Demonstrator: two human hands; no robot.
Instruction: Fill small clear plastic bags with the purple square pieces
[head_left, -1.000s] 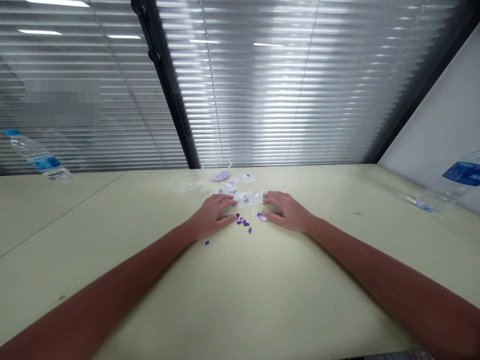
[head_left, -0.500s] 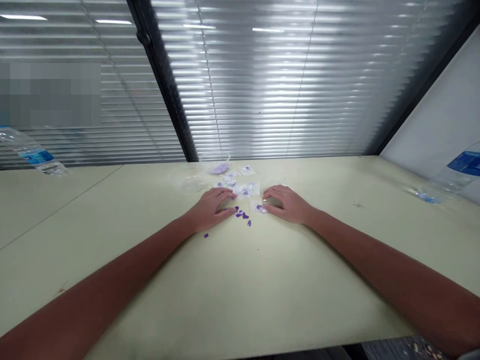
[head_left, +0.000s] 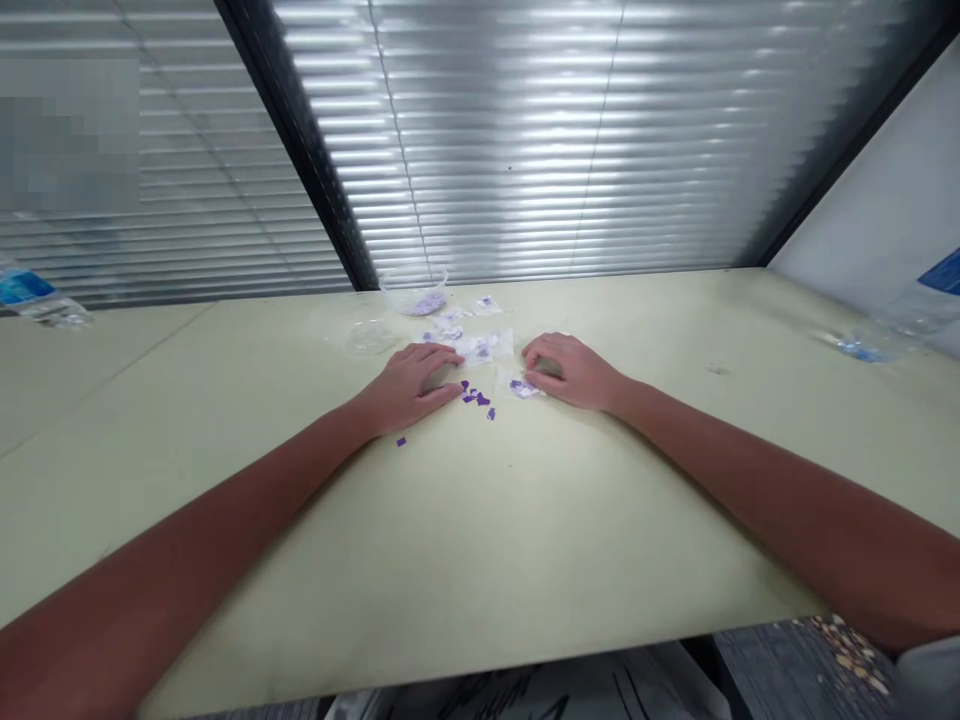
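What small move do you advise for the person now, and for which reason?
Probably the right hand should sweep the loose purple pieces toward the small clear bag, because those pieces lie scattered close by and that bag sits right beside that hand.

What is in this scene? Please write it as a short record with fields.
Left hand: on table, holds nothing, beside purple bits
Right hand: holds nothing, fingertips at small bag
Things: second bag, clear bowl, clear dish
Rest: water bottle, second water bottle
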